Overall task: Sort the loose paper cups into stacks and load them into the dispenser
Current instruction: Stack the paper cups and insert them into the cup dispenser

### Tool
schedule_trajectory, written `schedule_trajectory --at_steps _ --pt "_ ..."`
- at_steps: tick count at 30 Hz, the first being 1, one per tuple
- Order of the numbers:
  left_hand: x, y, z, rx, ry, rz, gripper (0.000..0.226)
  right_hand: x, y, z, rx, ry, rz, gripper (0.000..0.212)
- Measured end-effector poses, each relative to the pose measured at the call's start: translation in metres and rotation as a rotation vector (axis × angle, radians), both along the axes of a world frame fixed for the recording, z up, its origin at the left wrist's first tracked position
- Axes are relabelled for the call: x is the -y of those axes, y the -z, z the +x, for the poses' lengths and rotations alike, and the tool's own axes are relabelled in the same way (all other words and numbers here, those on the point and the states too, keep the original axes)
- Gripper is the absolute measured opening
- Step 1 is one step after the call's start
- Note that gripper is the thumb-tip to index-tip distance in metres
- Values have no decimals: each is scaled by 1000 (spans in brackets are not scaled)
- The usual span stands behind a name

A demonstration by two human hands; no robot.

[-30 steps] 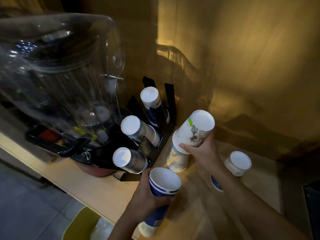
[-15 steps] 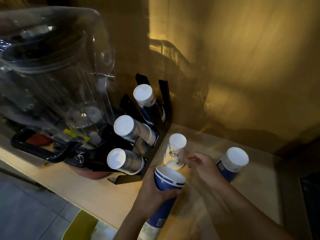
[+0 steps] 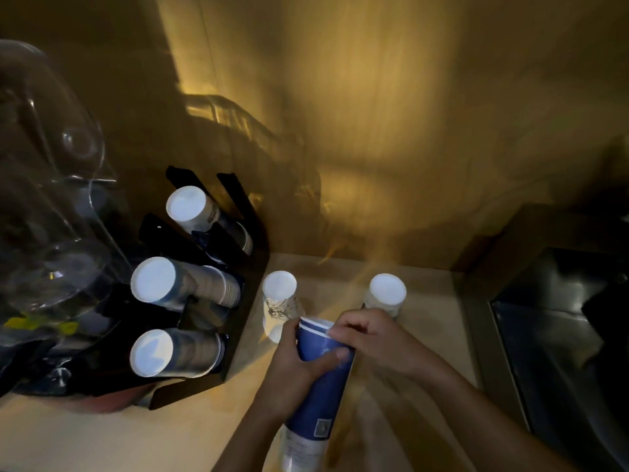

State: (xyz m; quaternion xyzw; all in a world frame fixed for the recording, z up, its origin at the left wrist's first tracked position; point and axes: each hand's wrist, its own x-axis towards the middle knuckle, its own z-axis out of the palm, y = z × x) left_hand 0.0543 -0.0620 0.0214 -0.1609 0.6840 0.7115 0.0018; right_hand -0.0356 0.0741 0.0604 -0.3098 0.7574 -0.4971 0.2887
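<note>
- Head view, risks: the blue cup stack (image 3: 320, 379) is held tilted above the wooden counter (image 3: 112, 434), open mouth up, with a paler cup at its lower end. If the right-hand pinch drags on the rim, nested cups could probably separate or the paper lip could crush.
- Head view, risks: two inverted stacks stand close beyond the hands, the printed white cup stack (image 3: 279, 301) just beside the left knuckles and the pale cup stack (image 3: 388, 292) just behind the right hand. A careless swing of either wrist would likely topple them.
- Head view, dispenser: the black cup dispenser (image 3: 252, 240) stands at the left with three slots already loaded, cup bases facing the camera. No free slot can be made out, so forcing the blue stack in could jam it.
- Head view, left hand (image 3: 292, 366): fingers wrapped around the upper body of the blue stack, thumb across its front, clamped firmly.
- Head view, right hand (image 3: 371, 342): fingers curled together, fingertips (image 3: 335, 333) touching the top rim of the blue stack, apparently pinching it; motion blur obscures the exact contact.
</note>
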Motion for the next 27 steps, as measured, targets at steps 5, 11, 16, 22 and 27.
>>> schedule_trajectory --at_steps 5,11,16,22,27 --pt "7 -12 1 19 -3 185 42 -5 -4 -9 46 392 -104 29" --pt "16 -16 12 -129 118 -76 64 1 0 -6 435 637 -192 26" --pt "19 -22 10 -116 14 -97 81 23 -3 5 497 576 -179 20" --pt "36 -41 13 -193 -69 -147 73 44 -11 7 221 490 -97 26" --pt "52 -63 11 -228 -200 -181 50 49 -11 7 314 194 -244 61"
